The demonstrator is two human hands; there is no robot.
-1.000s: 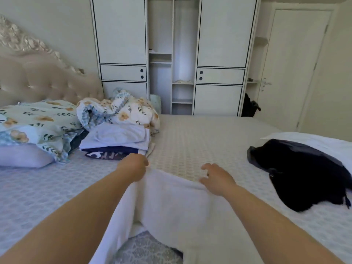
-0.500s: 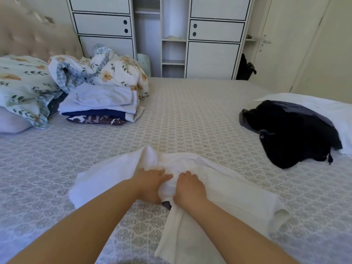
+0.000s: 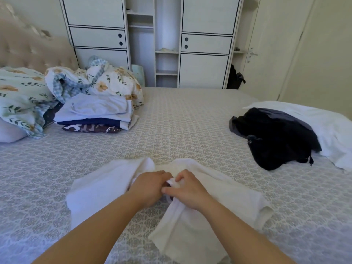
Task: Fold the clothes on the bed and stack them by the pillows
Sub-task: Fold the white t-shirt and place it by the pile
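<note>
A white garment (image 3: 224,202) lies crumpled on the patterned bed (image 3: 181,130) right in front of me. My left hand (image 3: 149,184) and my right hand (image 3: 187,189) meet at its middle, both pinching a bunched fold of the white cloth. A stack of folded clothes (image 3: 97,113) sits at the left by the floral pillows (image 3: 21,94). At the right lies a black garment (image 3: 274,138), unfolded, partly on a white cloth (image 3: 327,126).
A crumpled floral duvet (image 3: 106,82) is heaped behind the folded stack. The padded headboard (image 3: 32,50) is at the far left. A white wardrobe (image 3: 152,40) stands beyond the bed, with a door (image 3: 274,48) to its right.
A second ago my hands held the white garment up and spread apart. They have lowered it onto the bed and come together at its middle.
</note>
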